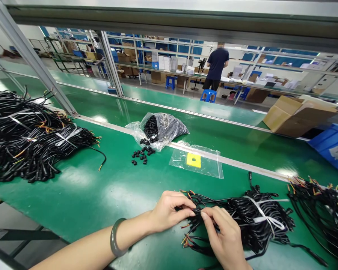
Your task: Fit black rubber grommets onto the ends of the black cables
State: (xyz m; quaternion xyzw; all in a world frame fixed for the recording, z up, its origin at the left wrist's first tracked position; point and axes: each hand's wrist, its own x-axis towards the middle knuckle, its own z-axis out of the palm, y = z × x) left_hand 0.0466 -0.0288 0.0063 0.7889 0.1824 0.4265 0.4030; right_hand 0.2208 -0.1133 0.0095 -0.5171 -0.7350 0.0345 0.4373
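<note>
At five o'clock from the centre of the view, a black cable point(197, 211) is pinched between the thumb and fingers of the left hand point(169, 210) and of the right hand point(224, 233). The two hands are held close together, with their fingertips nearly meeting; the exact part that is gripped is mostly covered by the fingers. A bangle point(117, 237) is worn on the left wrist.

Just beside the right hand, toward four o'clock, a tied bundle of cables point(259, 217) is laid on the green table point(101, 202), bound with a white tie point(263, 215). Bare red and yellow wire ends point(186, 240) are spread below the fingertips. Farther out at four o'clock, more loose cables point(321, 213) are seen, and at nine o'clock a large cable pile point(30, 142) is heaped.

Near the centre, a clear plastic bag point(173, 129) is laid on its side, filled with small black caps point(150, 127), some of which are spilled from its mouth. Slightly toward four o'clock from the centre, a yellow piece point(193, 160) with a round hole is seen on or in a flat zip bag point(211, 165). At three o'clock, an open cardboard box point(295, 118) and a tilted blue crate point(334, 148) are placed. Toward one o'clock, a person point(218, 63) is seen from behind near a blue stool point(208, 96).
</note>
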